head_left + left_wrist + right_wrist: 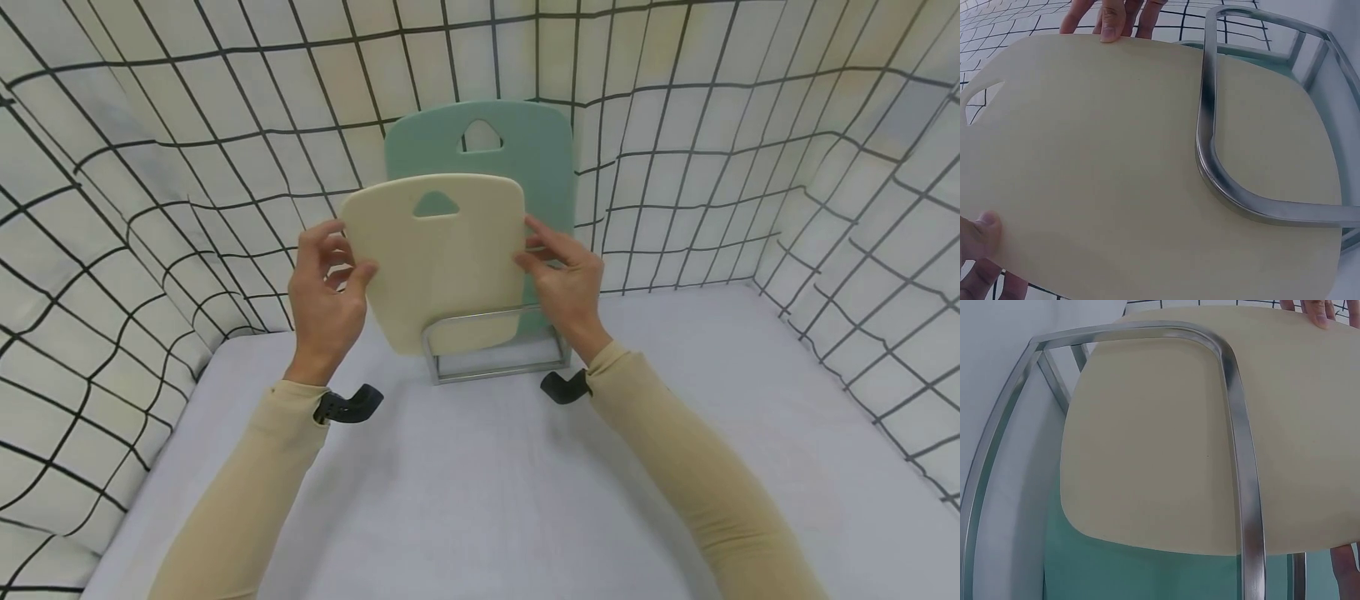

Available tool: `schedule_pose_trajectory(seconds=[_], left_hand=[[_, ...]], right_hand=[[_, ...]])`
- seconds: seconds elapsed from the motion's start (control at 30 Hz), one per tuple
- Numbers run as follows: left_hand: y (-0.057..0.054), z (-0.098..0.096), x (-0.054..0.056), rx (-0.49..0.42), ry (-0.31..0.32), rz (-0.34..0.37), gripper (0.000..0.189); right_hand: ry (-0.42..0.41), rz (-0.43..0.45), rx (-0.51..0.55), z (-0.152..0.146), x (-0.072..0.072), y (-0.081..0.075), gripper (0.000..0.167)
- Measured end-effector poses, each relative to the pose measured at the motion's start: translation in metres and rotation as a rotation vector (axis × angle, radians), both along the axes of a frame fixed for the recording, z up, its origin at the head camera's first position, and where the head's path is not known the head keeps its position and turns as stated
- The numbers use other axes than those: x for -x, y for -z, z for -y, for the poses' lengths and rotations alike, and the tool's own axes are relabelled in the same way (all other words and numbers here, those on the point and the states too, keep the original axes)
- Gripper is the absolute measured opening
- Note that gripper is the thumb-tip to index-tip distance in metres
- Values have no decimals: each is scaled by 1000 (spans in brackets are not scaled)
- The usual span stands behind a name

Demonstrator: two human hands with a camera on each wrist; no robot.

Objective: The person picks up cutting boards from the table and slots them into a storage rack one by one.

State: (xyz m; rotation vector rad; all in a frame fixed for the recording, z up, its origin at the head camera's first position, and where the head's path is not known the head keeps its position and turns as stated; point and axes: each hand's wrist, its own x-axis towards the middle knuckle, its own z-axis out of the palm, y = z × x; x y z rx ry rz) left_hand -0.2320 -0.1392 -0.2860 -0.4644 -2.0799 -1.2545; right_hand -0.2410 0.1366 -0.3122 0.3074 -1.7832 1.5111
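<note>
A cream cutting board point(442, 267) with a handle cut-out leans slightly to the left, its lower part behind the front bar of a metal rack point(495, 369). My left hand point(327, 296) pinches its left edge, thumb on the front face and fingers behind. The right hand point(564, 279) pinches the opposite edge the same way. Behind it a larger green cutting board point(551, 167) stands upright in the rack. In the right wrist view the cream board point(1147, 450) passes between the rack's bars point(1244, 456), in front of the green board point(1147, 575).
The rack stands on a white tabletop point(480, 500). White cloth with a black grid pattern point(675, 167) rises behind the table and along both sides. Each wrist bears a black strap with a protruding mount point(352, 406).
</note>
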Motion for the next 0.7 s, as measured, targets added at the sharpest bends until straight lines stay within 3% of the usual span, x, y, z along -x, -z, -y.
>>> schedule_pose_trajectory(seconds=[0.4, 0.7], left_hand=[[2, -6, 4, -30, 43, -16, 51], [4, -8, 4, -49, 33, -4, 52]], right_hand=[[-12, 7, 33, -5, -1, 3, 45], [-19, 15, 69, -5, -2, 3, 46]])
